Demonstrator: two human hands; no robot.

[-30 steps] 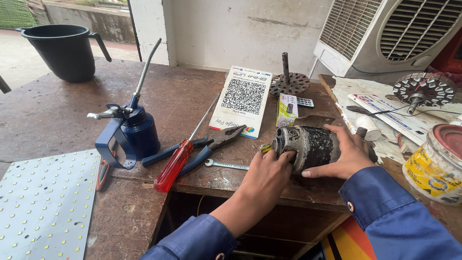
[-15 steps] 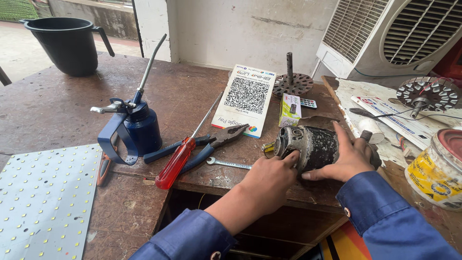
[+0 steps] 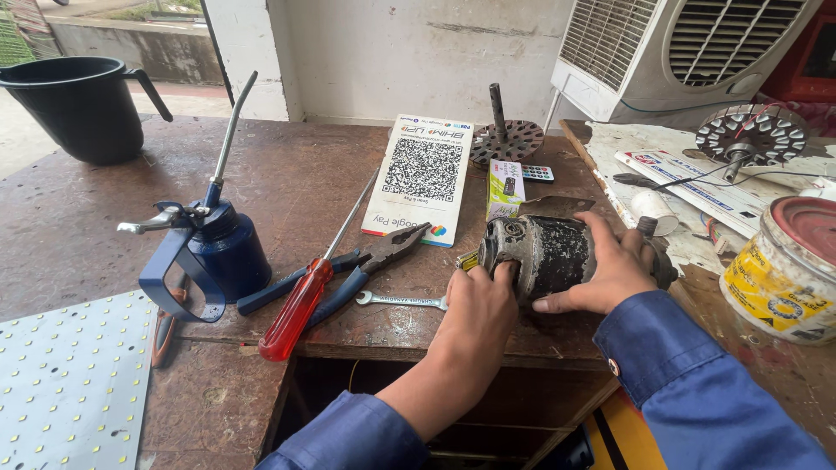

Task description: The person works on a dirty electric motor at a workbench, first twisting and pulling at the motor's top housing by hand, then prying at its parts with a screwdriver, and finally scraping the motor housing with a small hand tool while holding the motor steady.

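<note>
1. We start with the biggest thing in view: a white air cooler (image 3: 688,52) fills the top right corner, its louvred front facing us, standing behind the bench against a pale plastered wall (image 3: 392,52).
2. The bench itself is a worn brown wooden tabletop (image 3: 287,183), scuffed and stained, with an open gap under its front edge.
3. Far left we see a black plastic jug (image 3: 74,104) near the back, and a white perforated panel (image 3: 61,383) lying at the near left corner.
4. A blue oil can (image 3: 222,248) with a long bent spout stands left of centre, well apart from the hands.
5. Right edge: a tin with a yellow label and red lid (image 3: 788,270) sits just beside our right sleeve.
6. Behind the hands lies a white printed card (image 3: 422,178), with a slotted metal rotor disc (image 3: 507,139) on a shaft beyond it and a toothed wheel (image 3: 753,135) farther right.
7. Now the work: a dirty grey cylindrical motor (image 3: 544,252) lies on its side at the bench's front edge.
8. Our right hand (image 3: 614,270) drapes over its far end, fingers curled around the casing, gripping it.
9. Our left hand (image 3: 479,309) presses in at the near end, fingertips bent against the end face; whether they pinch anything, we cannot tell.
10. Just left of the hands lie a red-handled screwdriver (image 3: 300,300), blue-handled pliers (image 3: 366,265) and a small spanner (image 3: 401,301), none blocking the motor.
</note>
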